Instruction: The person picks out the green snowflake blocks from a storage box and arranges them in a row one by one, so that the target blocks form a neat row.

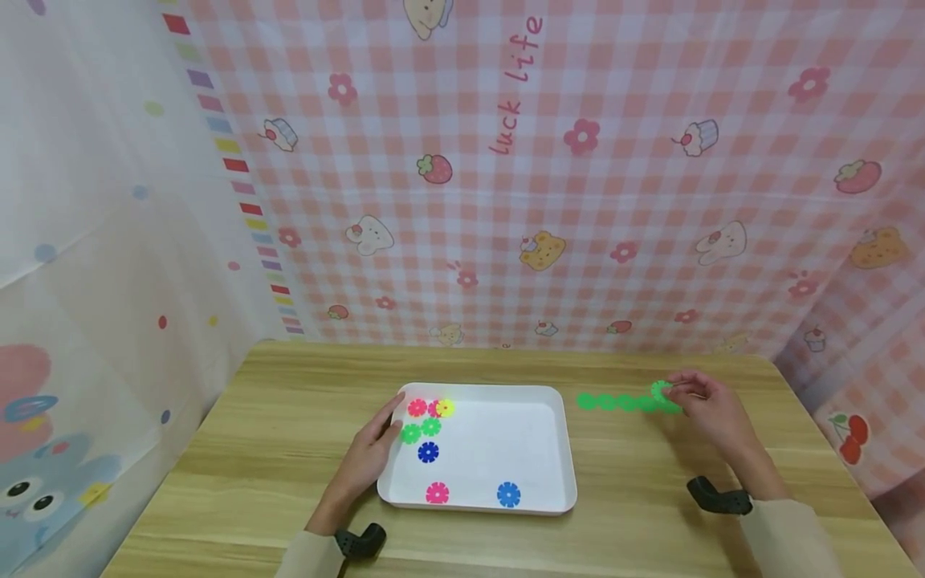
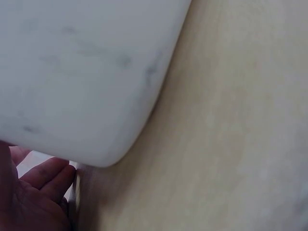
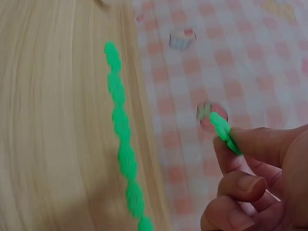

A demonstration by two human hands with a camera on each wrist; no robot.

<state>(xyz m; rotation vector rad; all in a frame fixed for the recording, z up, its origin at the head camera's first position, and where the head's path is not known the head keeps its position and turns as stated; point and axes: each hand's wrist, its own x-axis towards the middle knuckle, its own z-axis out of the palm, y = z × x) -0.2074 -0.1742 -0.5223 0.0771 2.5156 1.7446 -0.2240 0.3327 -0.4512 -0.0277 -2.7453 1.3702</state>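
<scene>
My right hand pinches a green notched flower disc between thumb and forefinger. It hovers over the right end of a row of green flower discs lying on the table. In the right wrist view the held disc appears apart from the row. At the left side of a white tray, my left hand grips the rim, thumb over the edge. The left wrist view shows the tray's scuffed white outside and part of the hand; where its fingers touch the tray is partly hidden.
Inside the tray, pink, yellow, green and dark blue discs gather at the left. A pink disc and a blue disc lie near its front wall. A checked cloth hangs behind the wooden table.
</scene>
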